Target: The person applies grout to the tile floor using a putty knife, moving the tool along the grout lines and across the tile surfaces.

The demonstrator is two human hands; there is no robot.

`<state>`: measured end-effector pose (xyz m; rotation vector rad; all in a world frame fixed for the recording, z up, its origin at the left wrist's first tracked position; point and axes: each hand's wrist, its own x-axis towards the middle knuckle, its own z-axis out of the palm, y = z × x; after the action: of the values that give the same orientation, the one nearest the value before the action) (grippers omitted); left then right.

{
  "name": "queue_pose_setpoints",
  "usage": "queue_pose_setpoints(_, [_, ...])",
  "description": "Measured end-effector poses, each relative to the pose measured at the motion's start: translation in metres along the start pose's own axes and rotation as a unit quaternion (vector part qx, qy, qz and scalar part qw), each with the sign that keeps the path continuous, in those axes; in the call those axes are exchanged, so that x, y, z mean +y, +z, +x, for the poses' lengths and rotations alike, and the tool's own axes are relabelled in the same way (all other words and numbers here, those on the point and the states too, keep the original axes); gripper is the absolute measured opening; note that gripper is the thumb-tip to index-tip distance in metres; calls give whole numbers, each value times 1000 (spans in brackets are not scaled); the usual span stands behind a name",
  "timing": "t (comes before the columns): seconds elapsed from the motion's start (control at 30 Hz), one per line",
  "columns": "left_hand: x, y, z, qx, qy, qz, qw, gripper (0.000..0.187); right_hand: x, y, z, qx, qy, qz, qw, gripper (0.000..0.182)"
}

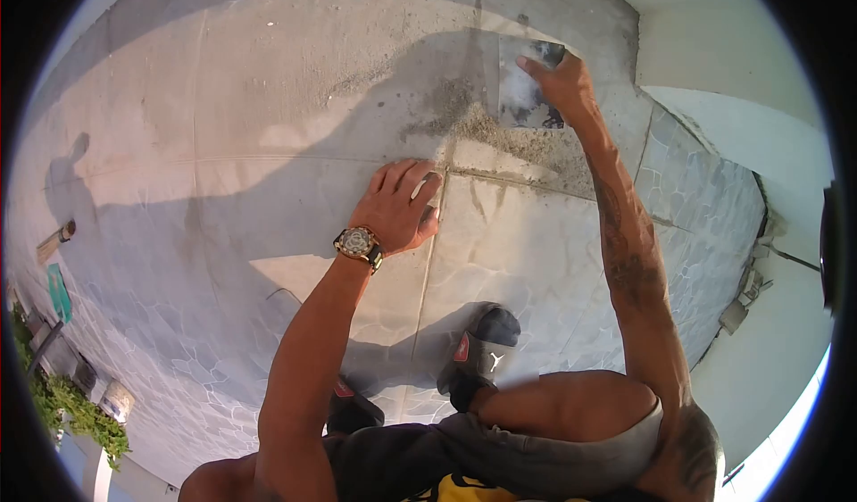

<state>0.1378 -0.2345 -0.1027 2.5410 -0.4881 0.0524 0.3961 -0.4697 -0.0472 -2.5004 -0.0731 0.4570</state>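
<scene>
The right hand (561, 81), out at the end of an extended tattooed forearm (630, 252), is clamped on the right edge of a flat rectangular sheet (525, 100), its thumb laid across the top face. The sheet is pale grey with dark blotches and sits low over the concrete floor (286, 118), at the upper edge of a scattered patch of sandy grit (478, 129). Whether it lies fully flat on the concrete cannot be told.

The left hand (397, 203) is nearer the body, below and left of the grit, palm down with the fingers bent and the thumb apart from them; whether its fingertips touch the floor is unclear. A large round-faced wristwatch (358, 243) with a dark strap is on that wrist.

Between the forearms, a black slide sandal (485, 357) with a white logo is on one foot, and a second dark sandal (353, 410) is partly covered by the left arm. A shadow crosses the floor. At far left lie a turquoise object (59, 291) and leafy plants (89, 413); a pale wall (728, 47) stands at right.
</scene>
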Motion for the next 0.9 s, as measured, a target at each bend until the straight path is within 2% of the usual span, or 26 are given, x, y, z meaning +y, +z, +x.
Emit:
queue_pose_setpoints(0.03, [0,1,0,-1,2,2,1000,52,-26,27,-4,29,14,-50,998,44])
queue_pose_setpoints(0.07, [-3,1,1,-3,4,9,1000,52,-46,37,-11,63,-42,-57,995,48])
queue_pose_setpoints(0.17, [-2,-2,2,0,2,-14,1000,52,-46,11,-13,-14,13,6,1000,44])
queue_pose_setpoints(0.23, [-8,-3,5,11,1,-4,1000,51,-18,4,-20,37,-89,206,974,37])
queue_pose_setpoints(0.27, [-1,-2,2,8,2,-9,1000,50,-5,8,-26,37,-25,131,990,36])
queue_pose_setpoints(0.3, [1,-1,1,8,3,-16,1000,50,-20,12,-34,43,32,56,997,36])
queue_pose_setpoints(0.37, [-2,-3,2,12,11,-14,1000,50,-51,41,-26,65,46,-34,996,36])
queue_pose_setpoints(0.4, [-3,-3,4,10,13,-14,1000,50,-52,47,-23,114,-14,-33,993,35])
queue_pose_setpoints(0.5, [-7,-3,4,10,11,-15,1000,51,-33,18,-18,18,28,55,998,39])
queue_pose_setpoints(0.53, [-8,-4,6,13,5,-13,1000,51,-11,13,-19,10,11,209,978,36])
queue_pose_setpoints(0.57, [-2,-2,2,12,0,-21,1000,51,-3,7,-23,18,28,244,969,36])
queue_pose_setpoints(0.63, [2,0,-3,3,1,-27,1000,52,-4,32,-14,82,73,109,988,39])
queue_pose_setpoints(0.67, [-3,0,2,7,5,-19,1000,52,-7,54,-2,169,-7,40,985,41])
queue_pose_setpoints(0.7, [-2,-1,4,10,7,-17,1000,52,-47,42,-2,58,85,-37,994,47])
queue_pose_setpoints(0.77, [-2,-3,2,12,9,-19,1000,53,-55,26,-2,22,62,-19,998,45])
queue_pose_setpoints(0.83, [-1,-4,5,5,4,-10,1000,53,-26,17,-13,97,-21,136,986,42])
queue_pose_setpoints(0.87, [-1,-3,3,-1,-3,-7,1000,53,-14,19,-13,106,-44,275,954,40])
queue_pose_setpoints(0.9, [1,-2,-3,1,-5,-14,1000,52,-14,23,-15,93,10,199,976,41])
